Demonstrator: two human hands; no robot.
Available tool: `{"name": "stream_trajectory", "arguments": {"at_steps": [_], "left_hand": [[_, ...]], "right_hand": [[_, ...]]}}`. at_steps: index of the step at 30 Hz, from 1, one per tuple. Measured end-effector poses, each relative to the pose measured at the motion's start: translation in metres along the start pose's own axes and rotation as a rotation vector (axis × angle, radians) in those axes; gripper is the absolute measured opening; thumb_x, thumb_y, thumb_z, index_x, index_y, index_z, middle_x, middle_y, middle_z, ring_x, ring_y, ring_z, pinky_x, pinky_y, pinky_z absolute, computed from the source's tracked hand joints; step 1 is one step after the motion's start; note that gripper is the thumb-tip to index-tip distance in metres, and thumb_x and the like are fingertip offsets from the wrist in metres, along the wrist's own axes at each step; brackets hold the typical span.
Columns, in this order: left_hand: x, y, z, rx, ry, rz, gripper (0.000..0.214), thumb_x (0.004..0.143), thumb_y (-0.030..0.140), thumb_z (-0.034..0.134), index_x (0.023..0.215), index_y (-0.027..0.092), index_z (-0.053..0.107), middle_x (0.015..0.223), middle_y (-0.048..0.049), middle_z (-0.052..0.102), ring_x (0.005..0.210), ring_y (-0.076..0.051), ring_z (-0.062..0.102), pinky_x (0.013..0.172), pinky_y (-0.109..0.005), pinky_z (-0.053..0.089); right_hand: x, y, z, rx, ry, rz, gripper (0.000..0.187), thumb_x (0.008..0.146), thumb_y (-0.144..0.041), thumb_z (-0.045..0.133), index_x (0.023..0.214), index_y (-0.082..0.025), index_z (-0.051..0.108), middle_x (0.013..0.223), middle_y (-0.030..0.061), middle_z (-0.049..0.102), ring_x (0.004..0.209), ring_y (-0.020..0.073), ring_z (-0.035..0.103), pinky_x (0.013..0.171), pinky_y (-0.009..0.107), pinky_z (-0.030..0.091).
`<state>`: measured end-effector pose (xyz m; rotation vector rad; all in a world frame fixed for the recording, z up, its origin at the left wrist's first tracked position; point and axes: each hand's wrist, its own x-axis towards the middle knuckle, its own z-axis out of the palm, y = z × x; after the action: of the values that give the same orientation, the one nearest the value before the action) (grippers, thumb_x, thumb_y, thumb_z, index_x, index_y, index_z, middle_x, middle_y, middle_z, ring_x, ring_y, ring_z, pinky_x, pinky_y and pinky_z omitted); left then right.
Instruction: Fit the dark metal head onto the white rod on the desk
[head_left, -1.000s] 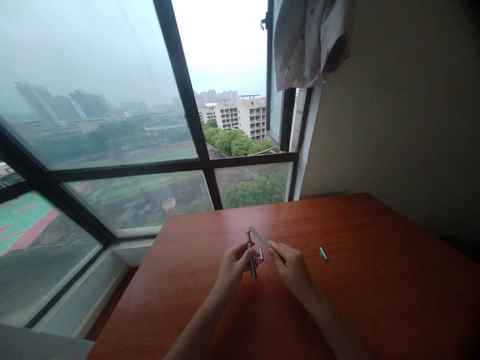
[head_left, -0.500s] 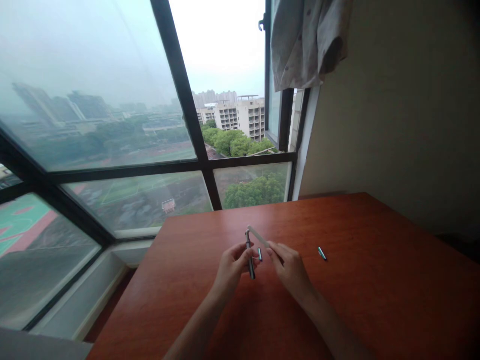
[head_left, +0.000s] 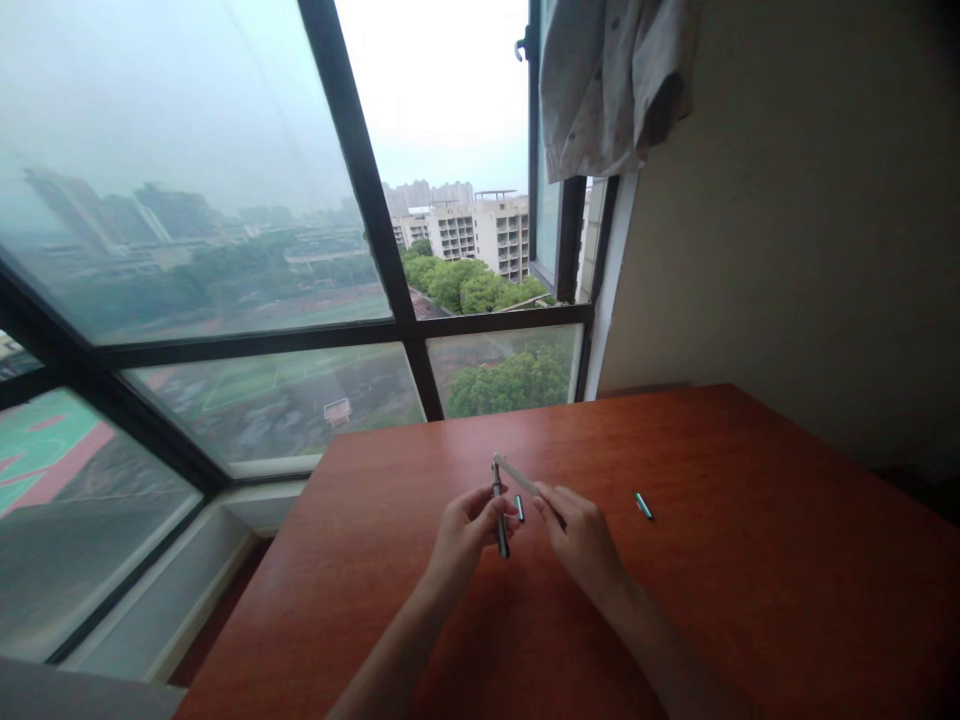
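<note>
The fingers of the left hand (head_left: 463, 528) pinch a dark rod (head_left: 503, 541), which slants upward above the table (head_left: 360, 560). To the rod's right, the right hand's (head_left: 586, 535) fingers close on a pale flat stick (head_left: 516, 474); its tip reaches the rod's upper end, though whether the two touch cannot be told. A small shiny piece (head_left: 520, 508) shows just right of the rod, and a second shiny piece (head_left: 644, 506) lies farther right. Beyond the rod stands the window frame (head_left: 495, 322); a hanging cloth (head_left: 615, 95) is above and right of it.
</note>
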<state>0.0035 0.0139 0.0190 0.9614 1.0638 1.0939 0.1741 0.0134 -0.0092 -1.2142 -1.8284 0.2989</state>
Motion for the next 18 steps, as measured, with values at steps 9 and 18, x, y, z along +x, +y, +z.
{"name": "stream_trajectory", "arguments": {"at_steps": [9, 18], "left_hand": [[0.0009, -0.0006, -0.0012, -0.012, 0.001, -0.002, 0.049, 0.064, 0.044, 0.079, 0.097, 0.01, 0.065, 0.077, -0.0081, 0.07, 0.065, -0.019, 0.067, 0.061, -0.028, 0.053], [0.0003, 0.0009, -0.0014, -0.008, 0.008, -0.006, 0.05, 0.063, 0.046, 0.079, 0.097, 0.011, 0.065, 0.077, -0.0077, 0.07, 0.064, -0.018, 0.067, 0.062, -0.029, 0.053]], "right_hand": [[-0.0002, 0.0028, 0.0006, -0.017, 0.028, 0.028, 0.029, 0.095, -0.026, 0.042, 0.104, -0.018, 0.068, 0.088, 0.0085, 0.071, 0.08, 0.0212, 0.068, 0.071, 0.028, 0.051], [-0.0006, -0.0014, 0.0013, 0.043, -0.041, -0.006, 0.027, 0.094, -0.023, 0.042, 0.102, -0.02, 0.068, 0.09, 0.0071, 0.072, 0.078, 0.0196, 0.067, 0.073, 0.028, 0.051]]}}
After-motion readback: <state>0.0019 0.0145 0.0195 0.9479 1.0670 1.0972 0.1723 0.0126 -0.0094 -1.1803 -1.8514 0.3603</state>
